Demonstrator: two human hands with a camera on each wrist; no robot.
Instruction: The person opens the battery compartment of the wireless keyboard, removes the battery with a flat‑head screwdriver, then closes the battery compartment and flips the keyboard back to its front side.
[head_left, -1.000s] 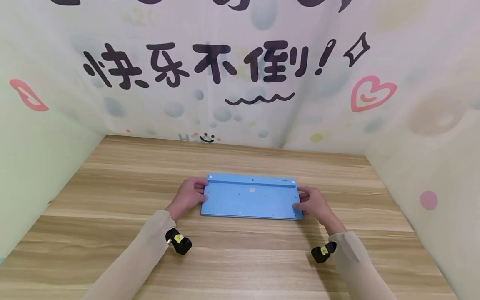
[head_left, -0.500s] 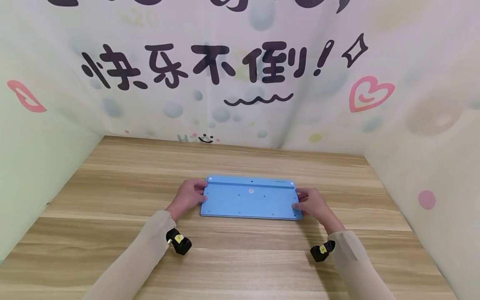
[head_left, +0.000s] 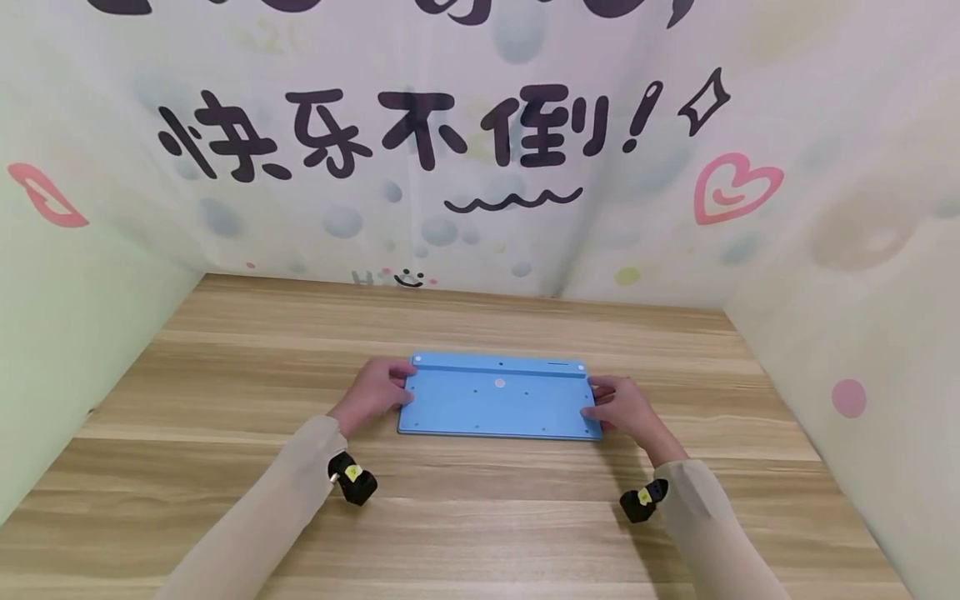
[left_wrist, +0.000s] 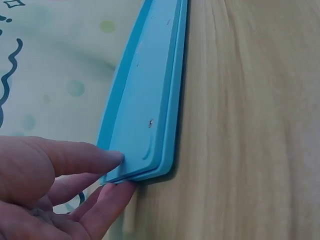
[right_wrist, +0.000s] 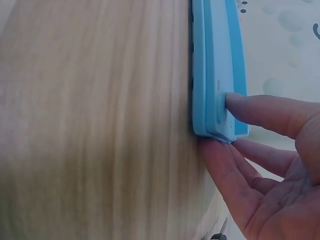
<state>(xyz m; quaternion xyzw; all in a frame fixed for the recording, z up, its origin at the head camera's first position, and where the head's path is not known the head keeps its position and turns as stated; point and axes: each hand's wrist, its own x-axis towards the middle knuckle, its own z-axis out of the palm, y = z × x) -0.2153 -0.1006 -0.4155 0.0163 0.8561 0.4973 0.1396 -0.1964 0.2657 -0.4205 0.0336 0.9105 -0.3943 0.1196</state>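
Wood table point(head_left: 487, 517): blue panel point(head_left: 498, 408) at its middle, long axis left-right, raised ridge point(head_left: 465, 362) along the far long edge. Left hand point(head_left: 372, 390) pinches left end, right hand point(head_left: 625, 408) pinches right; thumbs point(left_wrist: 92, 157) on top.

So the surface point(head_left: 480, 525) was that wood-look stuff, light brown with paler streaks running side to side. There was one flat blue panel point(head_left: 480, 408) over it, set in from the back edge. Honestly couldn't tell if it lay fully down or was held just clear of the wood.
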